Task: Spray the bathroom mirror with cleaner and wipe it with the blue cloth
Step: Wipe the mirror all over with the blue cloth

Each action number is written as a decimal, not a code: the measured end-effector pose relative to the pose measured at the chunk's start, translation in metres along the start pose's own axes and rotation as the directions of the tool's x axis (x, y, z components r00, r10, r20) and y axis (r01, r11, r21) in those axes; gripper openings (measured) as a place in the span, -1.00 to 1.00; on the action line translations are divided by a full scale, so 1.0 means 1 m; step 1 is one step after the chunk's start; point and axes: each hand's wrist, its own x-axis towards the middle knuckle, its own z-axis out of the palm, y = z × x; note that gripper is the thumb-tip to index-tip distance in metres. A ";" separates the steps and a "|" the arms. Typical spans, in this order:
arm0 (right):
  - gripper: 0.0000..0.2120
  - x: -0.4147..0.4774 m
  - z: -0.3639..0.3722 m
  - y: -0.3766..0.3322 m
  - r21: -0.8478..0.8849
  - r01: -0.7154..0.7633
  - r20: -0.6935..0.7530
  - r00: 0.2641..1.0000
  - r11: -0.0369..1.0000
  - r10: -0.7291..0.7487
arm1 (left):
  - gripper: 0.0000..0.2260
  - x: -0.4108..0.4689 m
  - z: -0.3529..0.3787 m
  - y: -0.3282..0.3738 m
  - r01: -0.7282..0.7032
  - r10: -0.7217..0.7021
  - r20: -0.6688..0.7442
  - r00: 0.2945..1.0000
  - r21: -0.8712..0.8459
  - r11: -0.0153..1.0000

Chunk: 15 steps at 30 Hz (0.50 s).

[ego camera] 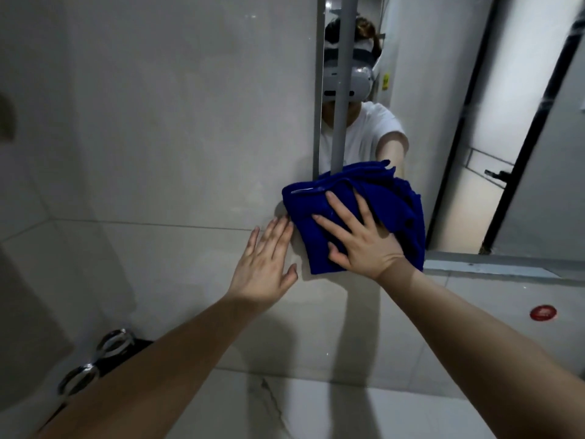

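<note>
Right hand [357, 239], fingers spread flat, presses blue cloth [402, 213] at mirror [443, 106] corner; left hand [266, 261] flat on tile [158, 122]. Advised: even pressure, overlapping strokes.

Mirror [459, 90]: cut off by the top and right edges; lower left corner hidden under the blue cloth [316, 217].
Blue cloth: middle covered by the right hand [357, 239]; that hand's palm is out of sight against it.
Grey bar [343, 90]: crosses the reflection and hides part of the headset [361, 80].
Yellow label [385, 82] in the reflection: too small to read.
Red round sticker [543, 313], lower right: blurred, print unreadable.
Chrome fitting [110, 343], lower left: blurred, partly behind the left forearm [158, 359]; cannot tell what it is.
Dark shape [6, 118] at the left edge: cut off, unidentifiable.
Both forearms run out at the bottom edge.
</note>
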 end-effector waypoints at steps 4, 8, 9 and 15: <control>-0.47 -0.014 0.005 0.003 0.065 0.123 0.009 0.992 0.990 -0.124 | -0.33 -0.016 0.013 0.006 0.095 -0.094 0.006 0.996 -0.051 0.994; -0.47 -0.035 0.014 0.007 0.103 0.245 0.093 0.962 0.964 -0.255 | -0.39 -0.029 0.025 0.012 0.060 -0.061 -0.024 0.998 -0.041 0.997; -0.47 -0.038 0.014 0.009 0.101 0.261 0.105 0.957 0.960 -0.271 | -0.39 -0.029 0.027 0.014 0.055 -0.056 -0.031 0.998 -0.032 0.998; -0.46 -0.046 0.012 0.027 0.144 0.306 0.183 0.926 0.941 -0.329 | -0.31 -0.018 0.008 0.027 0.094 -0.097 -0.047 0.994 -0.054 0.994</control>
